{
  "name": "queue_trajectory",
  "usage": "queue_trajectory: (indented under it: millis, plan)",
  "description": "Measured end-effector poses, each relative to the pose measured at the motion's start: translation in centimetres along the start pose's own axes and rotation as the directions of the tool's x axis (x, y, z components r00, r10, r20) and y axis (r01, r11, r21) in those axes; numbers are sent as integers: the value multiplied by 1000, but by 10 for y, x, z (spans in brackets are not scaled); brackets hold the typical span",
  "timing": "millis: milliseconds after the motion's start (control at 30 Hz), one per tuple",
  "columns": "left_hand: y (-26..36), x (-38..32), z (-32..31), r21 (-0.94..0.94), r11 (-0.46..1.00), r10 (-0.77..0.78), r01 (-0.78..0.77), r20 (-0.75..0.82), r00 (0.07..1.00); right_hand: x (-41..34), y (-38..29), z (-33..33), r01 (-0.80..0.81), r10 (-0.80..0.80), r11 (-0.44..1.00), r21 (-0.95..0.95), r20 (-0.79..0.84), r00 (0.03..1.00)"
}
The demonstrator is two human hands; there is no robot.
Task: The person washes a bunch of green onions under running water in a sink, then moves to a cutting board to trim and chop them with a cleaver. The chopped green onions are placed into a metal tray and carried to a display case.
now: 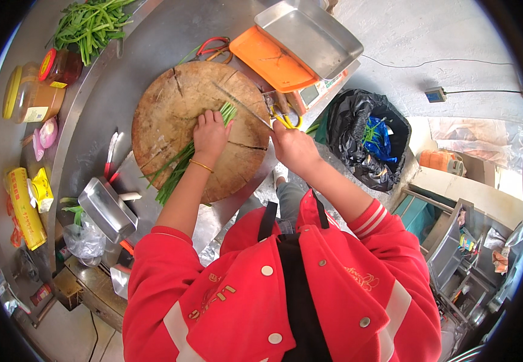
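Observation:
A bunch of green stalks (177,169), like chives or scallions, lies across a round wooden chopping block (161,122) that has several cracks. My left hand (211,135) presses over the bunch near its cut-looking pale ends, which stick out past the fingers. In my right hand (290,147) is a knife (243,106), seen nearly edge-on, its blade slanting over the block to the upper left. The blade sits just beyond the stalk ends, and whether it touches the wood I cannot tell. The knife's handle is hidden in my fist.
Yellow-handled scissors (286,116) lie close by my right hand. Past the block stand an orange tray (270,59) and a steel pan (311,40) on a scale (318,92). A black-lined bin (349,117) is at right. Jars (39,97) and leafy greens (91,27) line the left shelf.

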State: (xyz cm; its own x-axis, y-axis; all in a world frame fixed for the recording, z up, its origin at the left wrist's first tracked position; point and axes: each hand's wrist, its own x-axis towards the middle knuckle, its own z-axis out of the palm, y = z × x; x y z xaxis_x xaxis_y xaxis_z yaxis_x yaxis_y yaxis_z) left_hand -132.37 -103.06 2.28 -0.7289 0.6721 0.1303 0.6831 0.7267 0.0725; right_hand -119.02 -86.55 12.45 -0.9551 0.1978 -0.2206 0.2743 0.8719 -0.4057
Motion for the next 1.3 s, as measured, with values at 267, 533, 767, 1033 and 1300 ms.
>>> queue_trajectory:
  millis: [267, 533, 767, 1033, 1300]
  plan:
    - [1, 0, -3, -10, 1000, 0, 0, 28, 1000, 0, -15, -2, -10, 18, 998, -65, 113, 993]
    - [1, -1, -1, 19, 1000, -15, 14, 30, 999, 4, -10, 13, -4, 8, 999, -37, 101, 995]
    - [1, -1, -4, -3, 1000, -24, 24, 81, 996, 4, -12, 22, -23, 26, 999, -28, 88, 996]
    - [3, -1, 0, 26, 1000, -11, 11, 6, 1000, 7, -18, 19, -77, 82, 996, -37, 153, 985]
    - [-1, -1, 3, 25, 1000, 10, -10, -2, 1000, 14, -18, 20, -78, 85, 996, -45, 200, 976]
